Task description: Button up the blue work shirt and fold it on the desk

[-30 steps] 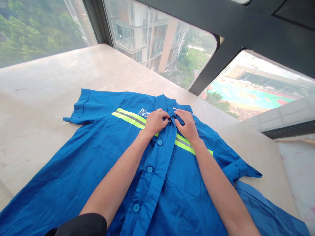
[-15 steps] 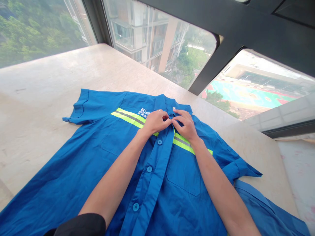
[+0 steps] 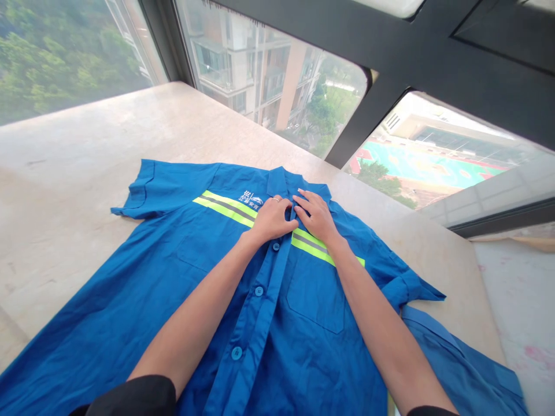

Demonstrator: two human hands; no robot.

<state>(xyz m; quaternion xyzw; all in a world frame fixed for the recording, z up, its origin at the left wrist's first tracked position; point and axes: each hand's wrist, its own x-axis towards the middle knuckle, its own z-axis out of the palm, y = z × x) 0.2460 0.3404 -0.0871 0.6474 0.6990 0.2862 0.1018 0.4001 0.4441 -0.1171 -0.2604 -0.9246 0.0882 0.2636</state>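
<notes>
A blue short-sleeved work shirt (image 3: 169,248) lies front up, with yellow-and-grey reflective bands across the chest and white lettering on one side. My left hand (image 3: 272,221) rests on the button placket (image 3: 267,312) just below the collar (image 3: 277,182). Its thumb and curved index finger are apart. Opposite it, my right hand (image 3: 316,216) lies on the other front panel near the collar, fingers spread over the cloth. The fingertips of both hands almost meet at the front opening. Several blue buttons, such as one lower button (image 3: 236,353), show on the placket; the topmost part is hidden by my hands.
The shirt is spread on a pale stone-like ledge (image 3: 87,133) beside dark-framed windows (image 3: 347,144). Another folded blue garment (image 3: 459,358) lies at the lower right, partly beneath the shirt. A whitish patterned surface (image 3: 511,289) borders the ledge on the right.
The fingertips, pinched together at the placket before, have loosened and spread. My right hand now lies flatter on the shirt. The whole view has shifted slightly.
</notes>
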